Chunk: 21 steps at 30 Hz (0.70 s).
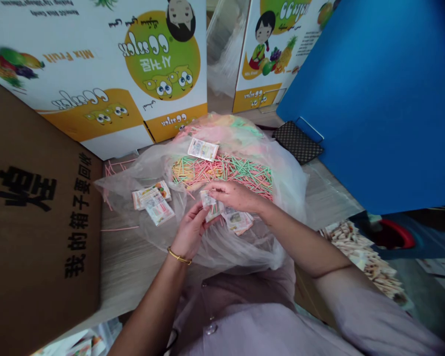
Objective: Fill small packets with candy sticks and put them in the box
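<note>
Both hands meet over the front of a clear plastic bag (289,178) full of thin pink, green and yellow candy sticks (222,168). My left hand (191,228) pinches the lower side of a small printed candy packet (215,211), in which colored sticks show. At the packet's upper end, my right hand (234,194) has its fingers closed on it. A few flat packets (238,220) lie just right of it. More packets (157,205) rest on the plastic to the left. One single packet (203,149) lies on top of the sticks.
Printed white and yellow cartons (96,59) stand behind, a brown cardboard box (40,198) at left, a blue panel (374,99) at right. A dark checkered pouch (298,142) lies beside the bag. Loose pink sticks (119,229) are on the table. Many pale wrapped pieces (367,257) sit lower right.
</note>
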### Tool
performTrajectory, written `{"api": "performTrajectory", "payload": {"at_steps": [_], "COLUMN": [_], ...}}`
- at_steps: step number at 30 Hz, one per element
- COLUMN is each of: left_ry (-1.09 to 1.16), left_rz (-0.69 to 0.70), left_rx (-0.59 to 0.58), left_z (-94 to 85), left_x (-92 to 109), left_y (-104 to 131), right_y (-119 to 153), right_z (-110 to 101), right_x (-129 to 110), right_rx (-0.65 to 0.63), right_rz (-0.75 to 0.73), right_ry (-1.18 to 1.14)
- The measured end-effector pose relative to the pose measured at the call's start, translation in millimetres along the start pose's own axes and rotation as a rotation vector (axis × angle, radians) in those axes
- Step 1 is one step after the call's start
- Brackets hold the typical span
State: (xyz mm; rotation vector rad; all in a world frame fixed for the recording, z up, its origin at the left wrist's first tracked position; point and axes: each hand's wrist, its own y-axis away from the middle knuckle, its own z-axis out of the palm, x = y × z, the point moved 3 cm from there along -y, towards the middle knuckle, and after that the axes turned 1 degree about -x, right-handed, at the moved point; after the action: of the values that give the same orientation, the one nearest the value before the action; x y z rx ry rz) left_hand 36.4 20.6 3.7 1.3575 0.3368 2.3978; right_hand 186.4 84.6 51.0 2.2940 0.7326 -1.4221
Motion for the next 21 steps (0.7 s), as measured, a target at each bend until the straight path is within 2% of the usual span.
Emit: {"api": "performTrajectory", "payload": {"at_steps": [3, 6, 7, 9, 11, 12, 14, 17, 19, 21], "left_ry": [-0.06, -0.074, -0.07, -0.059, -0.037, -0.024, -0.007, -0.072, -0.186, -0.3], "left_rz": [0.038, 0.038, 0.033, 0.047, 0.107, 0.15, 0.238, 0.378, 0.462, 0.515], "left_rx": [-0.007, -0.002, 0.005, 0.045, 0.128, 0.181, 0.291, 0.495, 0.613, 0.667], "left_z": [-1.2, -3.5, -5.2, -12.3, -26.2, -35.7, -58.0, -92.4, -108.7, -117.6], "left_x": [-0.1, -0.8, -1.0, 0.0, 3.7, 6.3, 12.1, 20.6, 24.7, 26.5], "left_y": [3.8, 6.5, 7.2, 8.7, 10.8, 12.1, 15.5, 21.9, 25.3, 24.8], "right_y": [1.3, 3.1, 3.8, 6.3, 13.1, 18.3, 31.3, 53.6, 66.0, 73.7], "right_z": [3.6, 2.2, -1.3, -13.9, -27.3, -31.3, -30.7, -11.7, 4.4, 15.1], "right_x": [-8.7, -16.0, -16.3, -11.2, 0.6, 7.6, 21.5, 39.5, 50.0, 58.8], "right_rx": [0.029, -0.062, -0.056, 0.083, 0.264, 0.313, 0.324, 0.294, 0.287, 0.295], "right_rz": [-0.059, -0.107, -0.106, -0.043, 0.086, 0.152, 0.244, 0.273, 0.304, 0.337], "right_ry": [-0.025, -0.057, -0.063, -0.061, 0.033, 0.13, 0.38, 0.724, 0.868, 0.918]}}
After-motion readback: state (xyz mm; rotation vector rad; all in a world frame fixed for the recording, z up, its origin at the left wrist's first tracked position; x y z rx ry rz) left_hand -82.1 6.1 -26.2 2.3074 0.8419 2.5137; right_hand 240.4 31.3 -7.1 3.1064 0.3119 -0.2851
